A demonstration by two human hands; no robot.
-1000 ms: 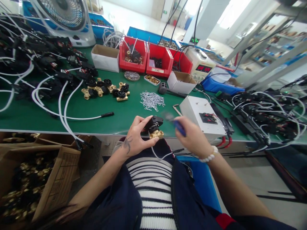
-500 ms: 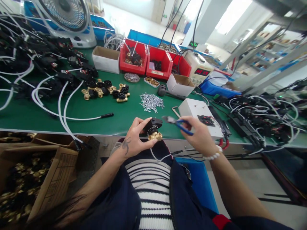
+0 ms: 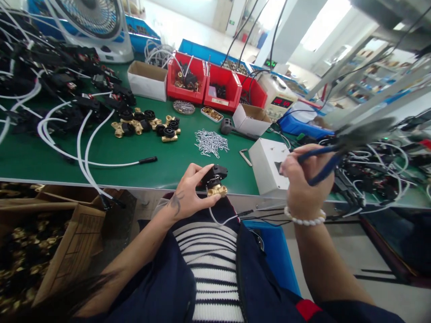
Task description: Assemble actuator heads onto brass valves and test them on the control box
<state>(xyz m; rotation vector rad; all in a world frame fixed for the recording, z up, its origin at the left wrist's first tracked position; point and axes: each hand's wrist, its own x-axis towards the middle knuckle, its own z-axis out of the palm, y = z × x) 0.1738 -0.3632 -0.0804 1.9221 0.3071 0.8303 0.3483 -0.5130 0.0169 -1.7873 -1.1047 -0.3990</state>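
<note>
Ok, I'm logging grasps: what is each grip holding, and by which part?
Left grip: a brass fitting with a black housing, thumb on the brass, index finger on the housing. Right grip: pliers, by their blue handles.

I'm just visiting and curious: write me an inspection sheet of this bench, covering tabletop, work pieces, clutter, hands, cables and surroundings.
Surface: green tabletop; spilled liquid: nothing seen.
Work pieces: one brass-and-black assembly; blue-handled pliers, their head blurred.
Clutter: heap of silver clips, brass fittings with black knobs, red bins behind.
Hands: left hand has its grip on the assembly, at the table's near edge; right hand holds the pliers, raised apart from it.
Cables: white cables loop across the left side; a white lead hangs below the assembly.
Surroundings: fan at back left; cardboard box of parts below left.
</note>
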